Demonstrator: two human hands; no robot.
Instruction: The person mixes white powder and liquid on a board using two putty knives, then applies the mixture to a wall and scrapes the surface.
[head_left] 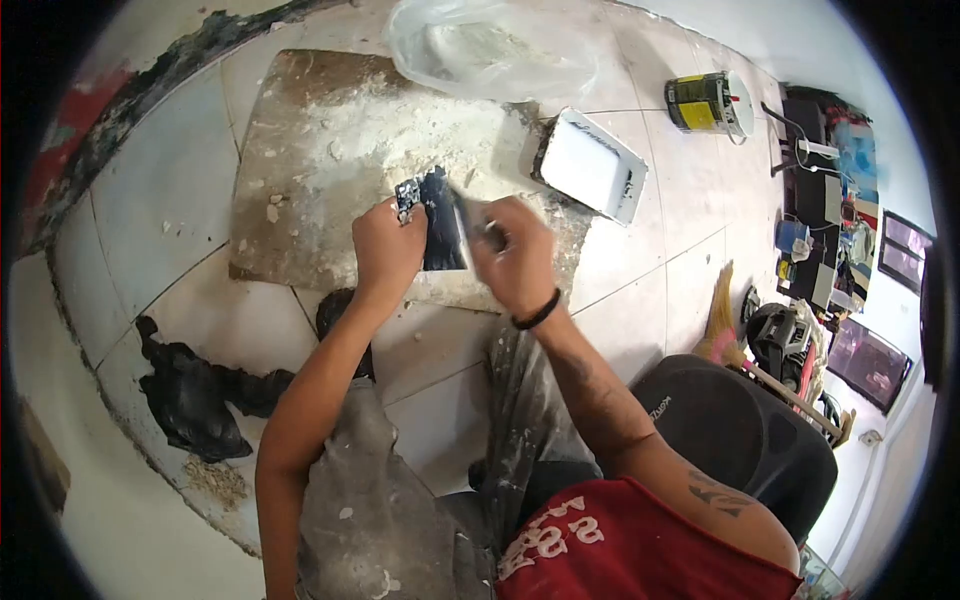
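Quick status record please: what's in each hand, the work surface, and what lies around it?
left hand: left hand grips a dark flat blade
right hand: right hand, with a black wristband, is closed on a small tool that meets the blade
surface: board on the tiled floor, heaped with white powder
nearby: white tray, plastic bag, yellow-labelled can
unclear: what kind of tool the small one is

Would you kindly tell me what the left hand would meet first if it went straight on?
Probably the white powder heap on the board: the left hand, gripping a dark blade, points towards it, though depth is unclear.
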